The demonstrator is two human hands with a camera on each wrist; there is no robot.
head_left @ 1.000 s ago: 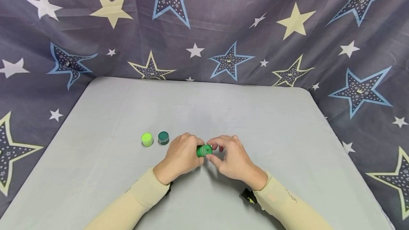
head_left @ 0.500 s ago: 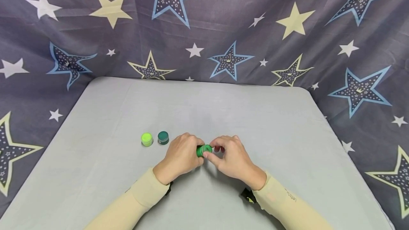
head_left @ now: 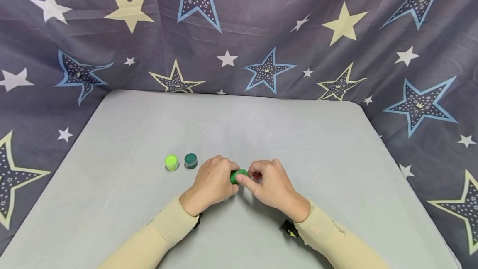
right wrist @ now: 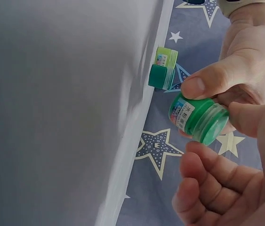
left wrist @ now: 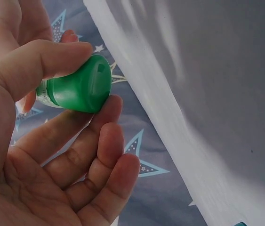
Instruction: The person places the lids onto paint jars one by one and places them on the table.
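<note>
A small green paint jar (right wrist: pixel 199 112) with a clear lid (right wrist: pixel 215 125) is tilted on its side between both hands, lid facing right. My left hand (head_left: pixel 213 179) pinches its body; in the left wrist view the thumb lies on top and the index finger underneath, the other fingers loosely bent below. My right hand (head_left: pixel 272 184) has its thumb on the lid and the index finger curled at the lid's opposite edge. A lime green jar (head_left: pixel 171 162) and a dark teal jar (head_left: pixel 191 161) stand upright left of my left hand, lids on.
A pale grey cloth covers the table (head_left: pixel 239 128). Behind it and along both sides hangs a dark curtain (head_left: pixel 246 20) printed with stars. Dark straps show under both sleeve cuffs.
My right thumb has slid leftward across the lid and the right index finger has curled in more. The left hand and the two standing jars have stayed in place.
</note>
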